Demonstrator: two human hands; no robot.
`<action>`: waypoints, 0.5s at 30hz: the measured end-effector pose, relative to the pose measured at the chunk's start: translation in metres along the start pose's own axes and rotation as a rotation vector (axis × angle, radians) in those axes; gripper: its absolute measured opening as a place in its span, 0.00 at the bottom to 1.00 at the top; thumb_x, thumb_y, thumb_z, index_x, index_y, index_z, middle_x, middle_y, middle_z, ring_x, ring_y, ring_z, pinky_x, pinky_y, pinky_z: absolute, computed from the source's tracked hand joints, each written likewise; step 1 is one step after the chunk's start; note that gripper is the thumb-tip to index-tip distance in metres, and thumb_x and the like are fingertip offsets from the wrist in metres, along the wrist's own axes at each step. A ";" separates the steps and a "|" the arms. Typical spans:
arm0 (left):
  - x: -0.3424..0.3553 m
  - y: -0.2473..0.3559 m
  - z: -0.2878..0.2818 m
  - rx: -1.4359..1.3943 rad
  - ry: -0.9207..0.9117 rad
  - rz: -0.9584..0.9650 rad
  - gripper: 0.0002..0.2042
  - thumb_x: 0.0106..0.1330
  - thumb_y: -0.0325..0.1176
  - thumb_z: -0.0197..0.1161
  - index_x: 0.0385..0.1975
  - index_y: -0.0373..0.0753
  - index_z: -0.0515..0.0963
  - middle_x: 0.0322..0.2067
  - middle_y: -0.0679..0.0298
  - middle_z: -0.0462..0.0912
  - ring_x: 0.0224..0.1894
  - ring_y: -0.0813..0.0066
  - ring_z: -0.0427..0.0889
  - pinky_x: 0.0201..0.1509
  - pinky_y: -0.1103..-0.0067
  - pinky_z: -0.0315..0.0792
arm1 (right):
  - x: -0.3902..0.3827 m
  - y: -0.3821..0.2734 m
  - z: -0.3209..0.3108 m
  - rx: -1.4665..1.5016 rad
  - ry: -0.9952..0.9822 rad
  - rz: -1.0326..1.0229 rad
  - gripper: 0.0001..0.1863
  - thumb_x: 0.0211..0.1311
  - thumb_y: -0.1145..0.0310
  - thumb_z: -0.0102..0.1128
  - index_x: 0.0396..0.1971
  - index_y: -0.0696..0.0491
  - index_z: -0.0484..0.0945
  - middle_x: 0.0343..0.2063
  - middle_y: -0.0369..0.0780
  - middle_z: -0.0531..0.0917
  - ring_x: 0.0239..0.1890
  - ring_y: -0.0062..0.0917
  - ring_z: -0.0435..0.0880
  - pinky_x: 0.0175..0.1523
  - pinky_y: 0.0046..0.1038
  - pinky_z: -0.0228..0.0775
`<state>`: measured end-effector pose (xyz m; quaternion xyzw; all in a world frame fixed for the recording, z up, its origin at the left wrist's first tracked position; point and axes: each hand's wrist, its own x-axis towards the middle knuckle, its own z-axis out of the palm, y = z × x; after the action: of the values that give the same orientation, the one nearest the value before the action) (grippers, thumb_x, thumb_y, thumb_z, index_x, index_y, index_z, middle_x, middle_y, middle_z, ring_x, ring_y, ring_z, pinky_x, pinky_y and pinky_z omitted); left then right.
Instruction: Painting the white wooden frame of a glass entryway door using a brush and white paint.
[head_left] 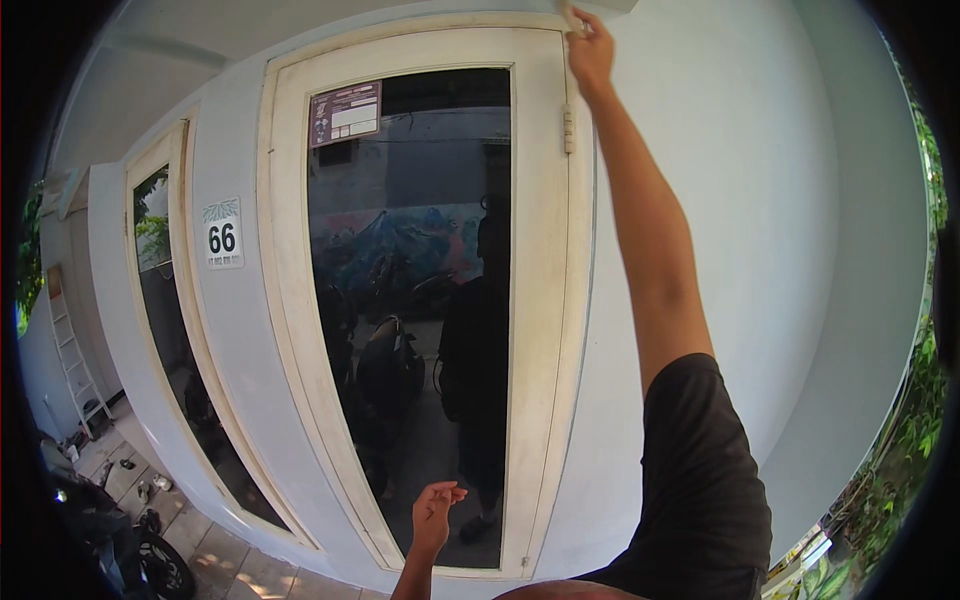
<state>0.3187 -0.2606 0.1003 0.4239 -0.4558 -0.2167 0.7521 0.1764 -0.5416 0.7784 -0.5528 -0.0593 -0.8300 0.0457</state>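
My right arm reaches up in a dark sleeve, and my right hand (pixel 592 52) is at the top right corner of a cream door frame (pixel 580 250). Its fingers are closed around a small pale thing (pixel 567 14), whose kind I cannot make out at the picture's upper edge. Low in front of the dark glass pane (pixel 410 300), my left hand (pixel 432 515) hangs with its fingers loosely curled together and nothing visible in them. A hinge (pixel 568 130) sits on the door's right side, below my right hand. A printed sticker (pixel 346 113) is on the pane's upper left.
Left of the door, a number plate (pixel 222 232) hangs on the pale wall (pixel 720 200). Further left stand a narrow glazed window (pixel 185 340), a white ladder (pixel 72 350) and a parked motorbike (pixel 150 560). Shoes (pixel 155 485) lie on the paving. Green plants (pixel 915 440) line the right edge.
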 end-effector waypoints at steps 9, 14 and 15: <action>0.006 -0.001 0.007 0.031 -0.055 -0.025 0.11 0.76 0.32 0.50 0.46 0.32 0.76 0.38 0.57 0.84 0.42 0.72 0.83 0.51 0.77 0.74 | 0.015 0.010 -0.117 0.114 0.349 0.090 0.23 0.55 0.83 0.51 0.53 0.54 0.74 0.17 0.34 0.73 0.14 0.16 0.65 0.18 0.22 0.56; 0.000 0.002 0.014 -0.015 -0.110 -0.069 0.10 0.76 0.30 0.50 0.46 0.32 0.76 0.39 0.57 0.83 0.43 0.73 0.82 0.53 0.77 0.73 | -0.004 -0.027 -0.050 0.124 0.197 0.172 0.22 0.56 0.80 0.53 0.53 0.58 0.72 0.17 0.37 0.74 0.12 0.19 0.68 0.16 0.24 0.59; -0.001 0.002 0.015 -0.023 -0.136 -0.065 0.10 0.76 0.30 0.50 0.47 0.32 0.75 0.39 0.57 0.83 0.43 0.73 0.81 0.53 0.77 0.73 | -0.019 -0.038 -0.037 0.208 0.052 0.239 0.22 0.58 0.80 0.53 0.55 0.58 0.73 0.18 0.35 0.73 0.15 0.17 0.67 0.18 0.22 0.59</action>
<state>0.3045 -0.2652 0.1049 0.4140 -0.4893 -0.2744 0.7169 0.1443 -0.5089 0.7444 -0.5263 -0.0775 -0.8221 0.2028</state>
